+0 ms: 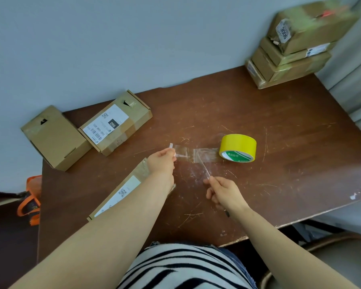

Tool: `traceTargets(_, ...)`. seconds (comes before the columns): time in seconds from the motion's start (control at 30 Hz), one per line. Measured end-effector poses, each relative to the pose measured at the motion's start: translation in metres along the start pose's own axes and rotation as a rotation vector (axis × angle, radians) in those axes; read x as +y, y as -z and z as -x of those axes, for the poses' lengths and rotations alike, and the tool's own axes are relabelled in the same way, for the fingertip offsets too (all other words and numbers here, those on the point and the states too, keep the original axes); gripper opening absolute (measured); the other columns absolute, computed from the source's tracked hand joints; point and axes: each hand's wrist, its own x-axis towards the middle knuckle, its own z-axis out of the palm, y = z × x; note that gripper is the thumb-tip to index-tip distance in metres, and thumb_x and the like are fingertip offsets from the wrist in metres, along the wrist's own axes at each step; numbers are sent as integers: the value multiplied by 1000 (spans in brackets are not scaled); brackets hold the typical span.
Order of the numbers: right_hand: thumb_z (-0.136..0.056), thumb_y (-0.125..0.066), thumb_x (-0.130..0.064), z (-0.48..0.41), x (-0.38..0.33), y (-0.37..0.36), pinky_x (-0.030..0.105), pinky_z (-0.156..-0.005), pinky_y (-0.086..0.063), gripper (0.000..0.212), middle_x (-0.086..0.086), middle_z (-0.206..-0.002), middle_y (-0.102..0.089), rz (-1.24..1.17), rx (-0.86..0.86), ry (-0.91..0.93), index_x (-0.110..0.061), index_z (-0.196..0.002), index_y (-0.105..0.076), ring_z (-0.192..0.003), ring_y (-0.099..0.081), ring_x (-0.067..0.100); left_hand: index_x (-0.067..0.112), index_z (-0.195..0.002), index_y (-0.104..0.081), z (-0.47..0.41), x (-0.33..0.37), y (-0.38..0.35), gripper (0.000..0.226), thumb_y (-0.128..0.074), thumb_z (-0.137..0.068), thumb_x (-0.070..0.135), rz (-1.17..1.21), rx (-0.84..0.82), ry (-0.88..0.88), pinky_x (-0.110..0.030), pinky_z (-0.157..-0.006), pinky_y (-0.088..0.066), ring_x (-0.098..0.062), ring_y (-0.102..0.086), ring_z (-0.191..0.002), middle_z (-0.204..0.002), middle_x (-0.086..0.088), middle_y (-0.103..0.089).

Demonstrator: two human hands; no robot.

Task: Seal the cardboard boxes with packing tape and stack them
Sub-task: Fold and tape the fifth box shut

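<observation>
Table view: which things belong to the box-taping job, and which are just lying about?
In the job: clear tape strip, pinched by left hand and right hand; yellow tape roll; plain box; labelled box; box under the left forearm; stacked boxes.
Lying about: orange bag beside the table.

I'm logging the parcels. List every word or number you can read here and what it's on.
"060": white label on the flat box by the wall
"060-06B-A05", roughly: same label
"3006", unsure: label on the stack's top box
Green label on the tape roll and the near box's label: too blurred
</observation>
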Motion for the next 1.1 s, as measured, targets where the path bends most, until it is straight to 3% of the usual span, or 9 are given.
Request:
traceTargets(0.17,-101,-42,-21,-12,-10,-6,20,-39,-33,27,-2,-57,-51,120,65,54,-16,-82,-60,-38,-39,6,17,-86,-64,-4,-1,0,5,-66,-89,14,-13,28,-8,-19,-60,-46,-8,-56,-66,-70,4,-61)
traceTargets(0.27,-99,-48,-18,-15,-12,-6,25,-41,-43,14,2,-63,-60,193,46,84,-11,-92,-58,-39,-50,13,18,-85,-64,-4,-2,-1,5,-66,-89,15,-11,39,-9,-19,-60,-47,-9,-58,-70,-72,3,-62)
traceTargets(0.63,-98,-47,-19,-27,-7,-18,22,-46,-41,12,4,-70,-66,489,101,218,-11,-94,-54,-38,-47,11,15,-89,-66,-2,-4,-3,4,-63,-91,13,-14,31,-50,-23,-73,-50,-11,-59,-74,-74,3,-63)
traceTargets(0.7,-98,-48,-21,-23,4,-14,23,-45,-43,13,5,-70,-66,497,51,200,-12,-92,-54,-39,-48,12,13,-93,-68,-3,-2,-1,7,-61,-92,13,-4,47,-67,-20,-66,-47,-12,-56,-69,-79,1,-65)
traceTargets(0.83,-99,-49,-28,-17,23,-12,30,-73,-49,25,6,-92,-65,626,77,269,-12,-111,-64,-78,-62,20,12,-83,-69,-12,13,12,13,-60,-90,6,-27,10,-119,-19,-58,-45,-13,-55,-67,-81,0,-66)
traceTargets(0.9,-99,-48,-30,-16,22,-13,30,-90,-41,37,8,-114,-58,716,136,333,-11,-128,-58,-108,-54,25,11,-82,-68,-11,22,22,12,-61,-89,5,-55,-82,-123,-20,-55,-44,-13,-52,-64,-74,-1,-64)
traceTargets(0.97,-99,-49,-28,-16,17,-14,35,-96,-35,38,9,-123,-55,788,261,478,-11,-132,-56,-117,-47,30,8,-80,-66,-8,29,33,10,-62,-88,4,-78,-186,-109,-21,-53,-42,-13,-50,-60,-67,-3,-61)
traceTargets(1.03,-98,-50,-28,-13,2,-16,38,-100,-35,34,4,-122,-57,620,308,541,-14,-126,-62,-116,-49,25,5,-79,-65,-3,36,44,10,-63,-88,4,-67,-318,-52,-21,-53,-41,-12,-51,-58,-65,-5,-61)
traceTargets(1.1,-97,-50,-35,-2,-27,-23,37,-104,-40,30,-3,-122,-59,134,113,382,-20,-119,-63,-115,-53,15,5,-79,-63,3,44,56,10,-62,-88,5,-63,-463,26,-20,-52,-40,-12,-52,-56,-63,-4,-61)
